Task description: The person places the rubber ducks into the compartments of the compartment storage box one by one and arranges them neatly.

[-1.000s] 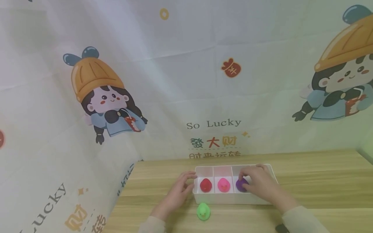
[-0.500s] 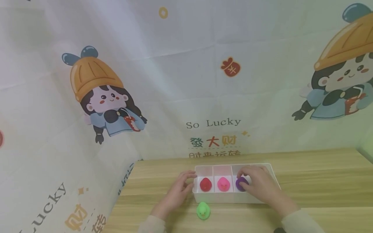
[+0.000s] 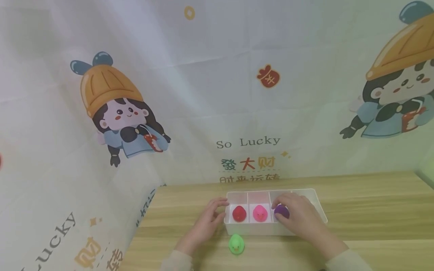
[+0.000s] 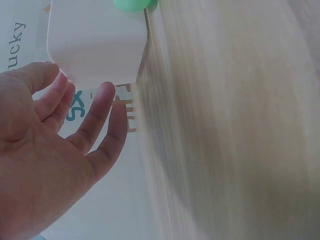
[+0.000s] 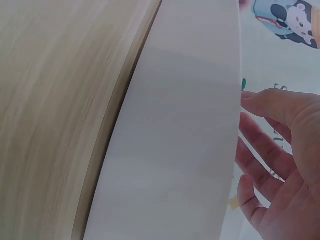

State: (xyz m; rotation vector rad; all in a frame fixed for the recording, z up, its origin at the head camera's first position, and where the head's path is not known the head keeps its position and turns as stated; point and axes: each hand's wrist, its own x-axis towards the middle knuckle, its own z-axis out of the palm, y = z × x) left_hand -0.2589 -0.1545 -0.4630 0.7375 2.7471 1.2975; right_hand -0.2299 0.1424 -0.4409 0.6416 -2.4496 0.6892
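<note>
Right hand [image 3: 301, 218]: fingers curled round small purple rubber duck [image 3: 282, 211] inside white plastic divided tray [image 3: 320, 210].
Left hand [image 3: 207, 224]: fingers relaxed, touching tray's left end.
Risk: loose pinch may drop duck back into tray.

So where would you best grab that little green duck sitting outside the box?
Pinch the green duck across its rounded body, coming straight down from above. It stands alone on the wooden table, in front of the white tray, so nothing blocks its sides.

right hand [image 3: 298, 216] | slid nearer, further over purple duck [image 3: 282, 211] | duck tipped
</note>
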